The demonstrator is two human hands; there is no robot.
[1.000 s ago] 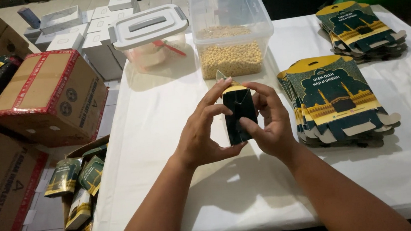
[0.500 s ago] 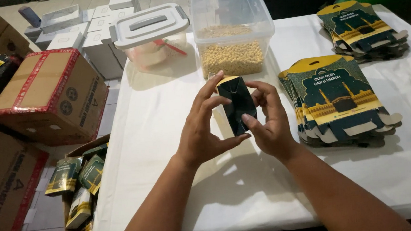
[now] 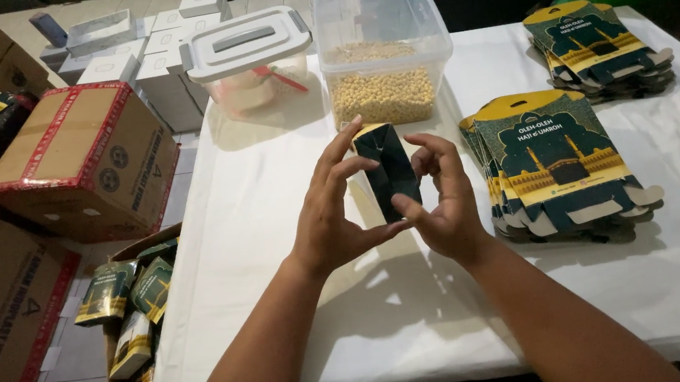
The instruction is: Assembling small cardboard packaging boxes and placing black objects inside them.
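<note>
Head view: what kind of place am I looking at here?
Probably a small packing station. Stacks of flat printed cartons lie on a white-covered table, a clear tub of beans stands behind the hands, and a floor box holds finished packs.

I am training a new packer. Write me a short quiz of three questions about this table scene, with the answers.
1. True or false: both hands are on the small dark box.
2. Which container holds the yellowish grains? A) the clear open tub B) the tub with the grey lid C) the brown carton
3. What lies on the white table beside the right hand?

Key
1. True: the left hand and the right hand hold it between their fingers.
2. A.
3. A stack of flat, unfolded cartons, dark green and yellow.
</note>
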